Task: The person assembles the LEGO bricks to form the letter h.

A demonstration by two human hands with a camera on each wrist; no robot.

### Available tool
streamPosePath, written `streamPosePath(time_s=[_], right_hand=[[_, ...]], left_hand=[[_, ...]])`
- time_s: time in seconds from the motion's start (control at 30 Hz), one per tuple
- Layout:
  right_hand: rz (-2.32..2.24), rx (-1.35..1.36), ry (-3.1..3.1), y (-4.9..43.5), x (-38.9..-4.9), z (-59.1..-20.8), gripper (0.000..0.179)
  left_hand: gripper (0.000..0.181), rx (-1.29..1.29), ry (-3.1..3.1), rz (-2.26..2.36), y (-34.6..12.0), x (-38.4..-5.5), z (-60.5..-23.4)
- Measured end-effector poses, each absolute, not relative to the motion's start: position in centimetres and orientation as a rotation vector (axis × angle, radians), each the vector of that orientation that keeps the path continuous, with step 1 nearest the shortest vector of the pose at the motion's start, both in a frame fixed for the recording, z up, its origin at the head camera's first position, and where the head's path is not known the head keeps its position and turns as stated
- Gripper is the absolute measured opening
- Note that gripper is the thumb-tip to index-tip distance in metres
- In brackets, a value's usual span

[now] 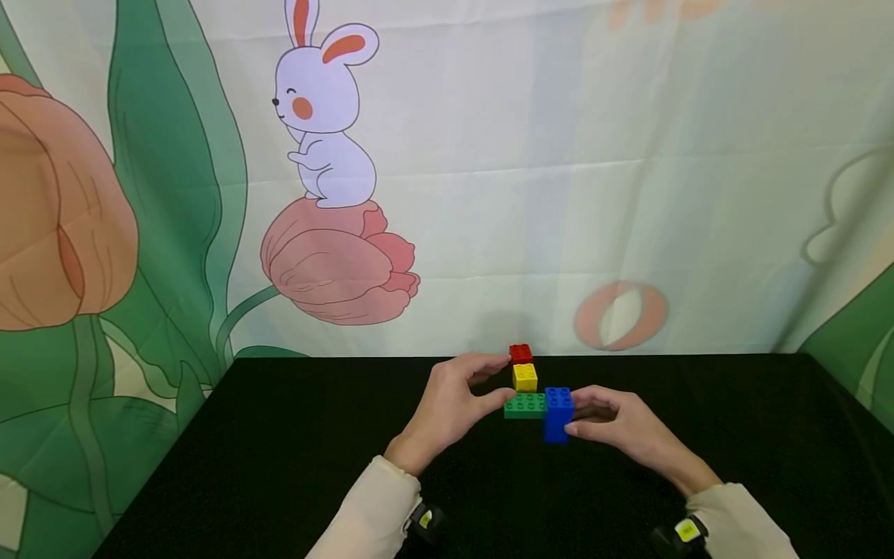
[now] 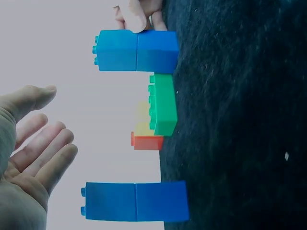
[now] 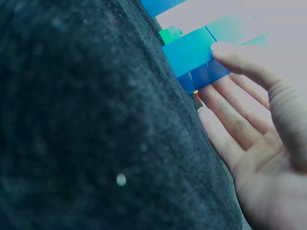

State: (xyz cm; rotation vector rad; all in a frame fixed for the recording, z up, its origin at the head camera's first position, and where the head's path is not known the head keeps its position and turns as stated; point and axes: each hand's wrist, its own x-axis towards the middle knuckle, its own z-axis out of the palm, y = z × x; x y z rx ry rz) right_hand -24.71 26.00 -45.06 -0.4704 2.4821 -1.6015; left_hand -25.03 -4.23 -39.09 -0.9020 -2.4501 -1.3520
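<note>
Blue two-brick stack [image 1: 556, 423] pinched by the right hand [image 1: 625, 427]

The stack is stood upright on a black cloth [image 1: 293, 458], studs up, with a seam seen between its two bricks. It is gripped between the right thumb, laid on one face, and fingertips set against another; the palm is kept well apart from it. Just beside it, on the left, a green brick [image 1: 525, 405] is laid flat; whether the two are joined cannot be told. Beyond the green brick a yellow brick [image 1: 525, 378] is seen, and beyond that a red brick [image 1: 520, 354]. Nothing is held by the left hand [image 1: 454, 404]: its thumb and fingers are parted widely near the left end of the green brick. In the left wrist view a second blue stack [image 2: 136, 201] is shown upright, well apart from the gripped one. The background is filled by a fabric backdrop [image 1: 489, 155] printed with a white rabbit [image 1: 335, 167] on a pink tulip [image 1: 335, 272].
</note>
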Motion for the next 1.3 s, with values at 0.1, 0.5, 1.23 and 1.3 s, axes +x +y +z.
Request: streamPosePath(time_s=[0.1, 0.5, 1.23, 1.3], right_hand=[[-1.597, -0.466, 2.492, 25.9, -24.7, -45.0, 0.052], [-1.593, -0.467, 2.502, 26.2, -24.7, -45.0, 0.051], [-1.565, -0.456, 2.514, 26.5, -24.4, -44.5, 0.05], [-1.569, -0.455, 2.51, 26.5, -24.4, -44.5, 0.05]], left_hand=[[0.039, -0.88, -2.432, -1.335, -4.8, -25.1, -38.8], [0.039, -0.747, -2.381, -1.39, -7.2, -25.3, -38.3], [0.055, -0.617, -2.454, -1.54, -11.2, -27.0, -39.2], [0.056, -0.621, -2.471, -1.553, -11.4, -27.1, -39.4]])
